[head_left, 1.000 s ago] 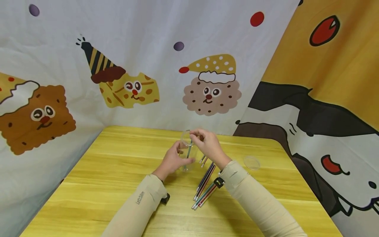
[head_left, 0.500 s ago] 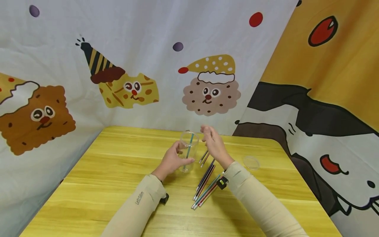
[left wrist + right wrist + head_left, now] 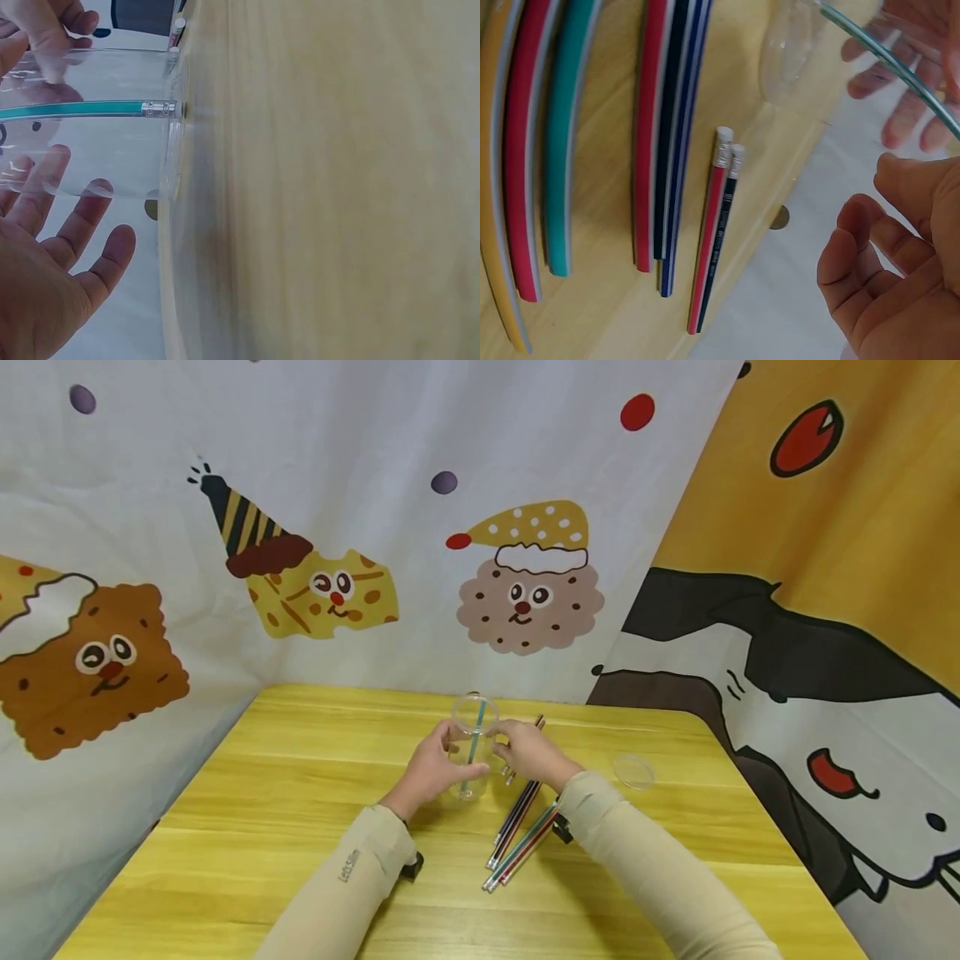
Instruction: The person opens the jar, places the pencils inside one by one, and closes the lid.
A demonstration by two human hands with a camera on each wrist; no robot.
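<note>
The left hand [image 3: 429, 770] holds the clear jar [image 3: 120, 75] with fingers and thumb around its wall. The jar is upright between the two hands, and inside it the teal pencil [image 3: 474, 739] leans, eraser end down. The right hand [image 3: 531, 752] is just beside the jar, its fingers loosely bent, apart from the thumb. Other pencils [image 3: 557, 187] lie on the bench [image 3: 210, 868] below and near this hand; the round lid [image 3: 634, 772] lies farther to its right.

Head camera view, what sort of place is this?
Probably a makeshift tabletop craft corner, judging by the wood-grain table, the cartoon-printed fabric backdrop behind it, and the pencils on top.
</note>
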